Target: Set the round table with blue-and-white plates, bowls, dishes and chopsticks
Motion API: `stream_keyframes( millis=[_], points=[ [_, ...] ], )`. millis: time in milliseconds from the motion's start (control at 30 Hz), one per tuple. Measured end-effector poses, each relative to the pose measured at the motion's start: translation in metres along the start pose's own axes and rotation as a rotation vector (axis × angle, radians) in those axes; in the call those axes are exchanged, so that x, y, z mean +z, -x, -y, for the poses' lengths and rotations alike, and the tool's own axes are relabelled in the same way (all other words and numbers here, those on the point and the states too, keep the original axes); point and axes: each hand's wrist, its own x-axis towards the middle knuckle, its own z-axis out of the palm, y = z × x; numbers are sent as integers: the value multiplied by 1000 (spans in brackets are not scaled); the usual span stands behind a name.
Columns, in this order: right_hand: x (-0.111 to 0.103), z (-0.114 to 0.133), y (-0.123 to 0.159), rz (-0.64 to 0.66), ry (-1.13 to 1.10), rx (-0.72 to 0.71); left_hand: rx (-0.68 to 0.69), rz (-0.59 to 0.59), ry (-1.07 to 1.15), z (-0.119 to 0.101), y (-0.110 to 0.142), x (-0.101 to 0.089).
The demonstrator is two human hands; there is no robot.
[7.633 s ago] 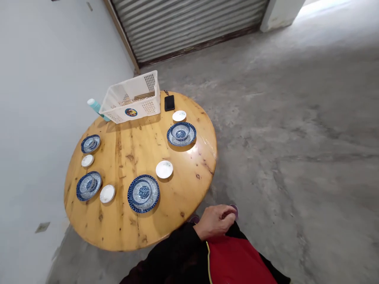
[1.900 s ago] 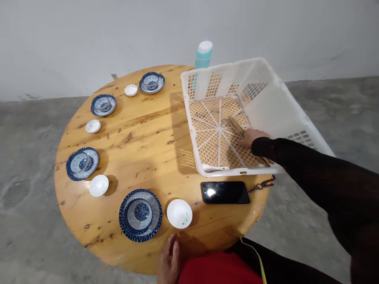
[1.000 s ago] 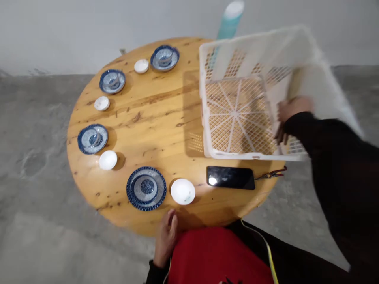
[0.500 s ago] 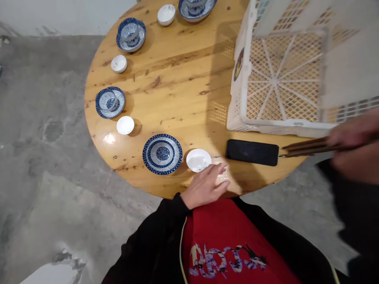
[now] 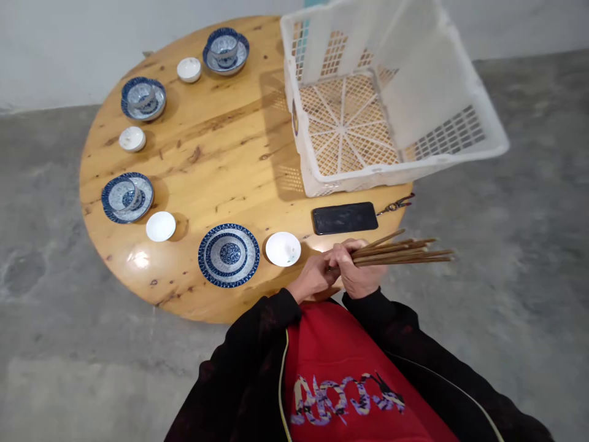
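At the edge of a round wooden table (image 5: 207,172), a right hand (image 5: 361,270) closes on a bundle of chopsticks (image 5: 400,255) lying level, tips pointing right; the left hand's (image 5: 313,277) grip is unclear.

I can swing my right hand (image 5: 361,273) rightward over the concrete floor (image 5: 506,294); straight ahead, the black smartphone (image 5: 344,218) and white porcelain bowl (image 5: 283,248) sit before the white plastic crate (image 5: 345,184) on the bench (image 5: 197,159).

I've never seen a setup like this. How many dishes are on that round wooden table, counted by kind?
Blue-and-white plates: 4
Blue-and-white bowls: 3
Small white dishes: 4
Total: 11
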Motion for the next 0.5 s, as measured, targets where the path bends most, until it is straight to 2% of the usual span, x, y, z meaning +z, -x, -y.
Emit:
stream_keyframes(
  millis=[133, 500],
  points=[
    [2, 1, 8, -36, 85, -7, -31, 41, 48, 9, 1, 2],
    [-2, -4, 15, -27, 16, -12, -53, 50, 49, 6, 1, 3]
  ],
)
